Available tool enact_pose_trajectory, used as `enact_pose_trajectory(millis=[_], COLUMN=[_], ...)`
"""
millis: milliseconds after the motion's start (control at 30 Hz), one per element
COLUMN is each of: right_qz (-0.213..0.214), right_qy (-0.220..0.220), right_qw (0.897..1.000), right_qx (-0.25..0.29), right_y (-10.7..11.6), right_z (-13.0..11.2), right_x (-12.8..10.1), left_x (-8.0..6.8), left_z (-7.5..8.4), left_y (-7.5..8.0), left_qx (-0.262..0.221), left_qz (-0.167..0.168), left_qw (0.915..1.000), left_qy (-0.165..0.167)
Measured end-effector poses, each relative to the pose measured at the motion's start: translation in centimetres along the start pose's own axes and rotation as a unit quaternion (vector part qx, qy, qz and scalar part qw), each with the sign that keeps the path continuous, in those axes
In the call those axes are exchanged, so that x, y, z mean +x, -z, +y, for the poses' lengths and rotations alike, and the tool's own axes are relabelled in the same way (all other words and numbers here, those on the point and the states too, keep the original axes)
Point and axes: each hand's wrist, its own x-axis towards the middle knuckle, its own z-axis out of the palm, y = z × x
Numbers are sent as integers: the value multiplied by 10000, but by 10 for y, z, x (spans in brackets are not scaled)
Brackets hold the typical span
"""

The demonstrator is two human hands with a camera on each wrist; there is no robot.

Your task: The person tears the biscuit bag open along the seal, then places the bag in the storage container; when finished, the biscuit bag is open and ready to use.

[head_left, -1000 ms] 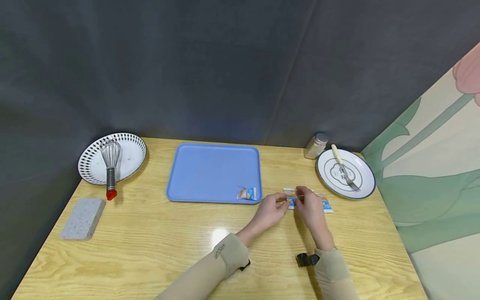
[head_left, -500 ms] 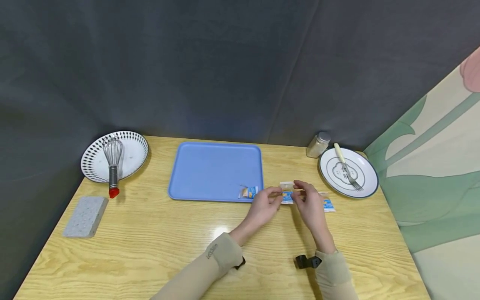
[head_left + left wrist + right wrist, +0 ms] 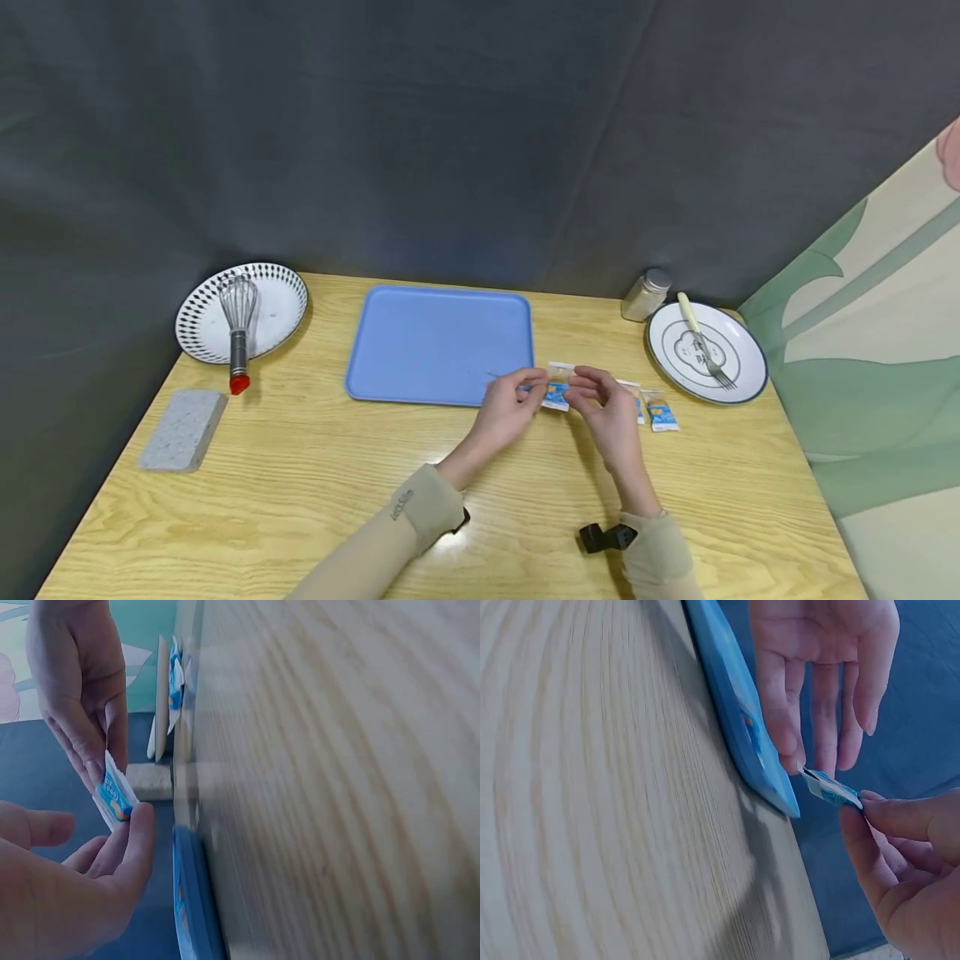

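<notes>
A small blue-and-white wrapped snack packet [image 3: 556, 395] is held up between both hands, off the table. My right hand [image 3: 609, 417] pinches one end of the packet [image 3: 829, 789] between thumb and fingers, as the right wrist view shows. The extended fingers of my left hand [image 3: 506, 412] touch its other end, and the left thumb stands apart. In the head view the left hand covers the near right corner of a blue tray [image 3: 442, 346]. On that tray lies another packet [image 3: 182, 919], visible in the left wrist view. Two more packets, one being a packet [image 3: 662, 412], lie right of my right hand.
At the back right are a seasoning jar [image 3: 646, 294] and a white plate [image 3: 738, 333] bearing a fork [image 3: 705, 350]. A patterned plate [image 3: 285, 308] with a whisk [image 3: 238, 325] stands at left, a grey stone block [image 3: 182, 431] before it. A dark curtain [image 3: 450, 142] hangs behind.
Both hands have moved left toward the tray, bringing one packet up from beside the others. The left hand now hides the packet on the tray. The camera view has shifted slightly.
</notes>
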Motion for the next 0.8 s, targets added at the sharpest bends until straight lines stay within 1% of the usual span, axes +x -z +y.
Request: enact_pose_trajectory(millis=[67,167,333,467,600,700,800], right_qz=[-13,21,73,-113,-287,-339,-332], right_qy=[-29,44,125,96,73,71,54], right_qw=[9999,9998,9985,9978,9972,9967,9965], right_qx=[111,191,520,647,684,739,759], right_y=[-3,-10,-20,-28,-33,-37,-39], right_z=[-1,-1,-3,-6,-9,-9,-10], right_x=[-1,-3,-6,-11,-15,-17,-19], left_x=[0,0,2,5,8,10,11], left_z=[0,-1,-2,-1,0,1,2], left_y=[4,11,19,24,29,32,34], left_qx=[132,316,525,524,504,517,536], left_qz=[-11,-9,120,135,55,4,-60], left_qw=[9999,9994,9982,9981,9981,9978,9978], left_qy=[-51,-119,-251,-291,-350,-414,-390])
